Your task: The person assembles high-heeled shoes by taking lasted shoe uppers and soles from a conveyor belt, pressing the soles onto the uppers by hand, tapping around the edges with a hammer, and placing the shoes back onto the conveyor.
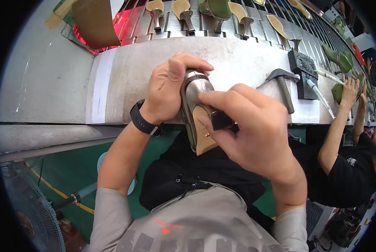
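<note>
Over bench edge [221, 54]: L hand [165, 90] & R hand [255, 130] both grip metallic shoe [195, 110]; hammer [282, 84] nearby.

Grey metal workbench [125, 80] runs across the upper half of the view. On its right part: a hammer [282, 82] with a grey handle, a black textured block [302, 67] just beside the hammer head, and two white tubes [320, 95] near the block. Behind the bench, a slatted conveyor [263, 31] carries high-heeled shoes [216, 10] upside down, heels up, tan soles showing. Brown sheet [93, 21] at upper left. Another person's arm [337, 126] reaches onto the bench at right. Floor fan [34, 210] at lower left on green floor.
</note>
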A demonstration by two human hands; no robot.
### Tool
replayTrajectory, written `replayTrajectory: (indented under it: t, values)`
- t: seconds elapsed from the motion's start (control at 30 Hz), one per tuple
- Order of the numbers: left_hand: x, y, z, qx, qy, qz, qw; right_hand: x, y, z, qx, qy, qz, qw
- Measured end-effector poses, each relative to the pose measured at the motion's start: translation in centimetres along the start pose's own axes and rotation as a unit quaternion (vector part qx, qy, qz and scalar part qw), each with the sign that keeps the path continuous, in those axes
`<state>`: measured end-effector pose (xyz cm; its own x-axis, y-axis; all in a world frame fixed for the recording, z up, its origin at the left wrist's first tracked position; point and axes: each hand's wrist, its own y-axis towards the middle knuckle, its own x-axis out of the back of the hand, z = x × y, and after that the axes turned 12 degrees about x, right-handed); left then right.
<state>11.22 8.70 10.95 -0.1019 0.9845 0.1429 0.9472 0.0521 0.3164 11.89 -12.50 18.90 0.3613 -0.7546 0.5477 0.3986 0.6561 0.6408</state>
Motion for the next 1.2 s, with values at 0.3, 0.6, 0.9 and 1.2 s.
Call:
replayTrajectory:
  t: [0.3, 0.6, 0.9, 1.2]
  values:
    - [1.1, -0.5, 0.5, 0.020, -0.013, 0.004, 1.000, -3.6, -2.1, -0.6, 0.207, -0.201, -0.070, 0.955]
    - [1.1, -0.5, 0.6, -0.002, 0.004, 0.006, 1.000, -4.2, -2.0, -1.4, 0.195, -0.198, -0.056, 0.959]
    - [1.6, 0.6, -0.1, 0.062, 0.003, -0.004, 0.998, -4.5, -0.4, -3.1, 0.195, -0.214, -0.073, 0.954]
    - [1.0, 6.1, 3.4, 0.103, -0.131, 0.045, 0.985, -3.6, 1.1, -9.2, 0.022, -0.036, -0.097, 0.994]
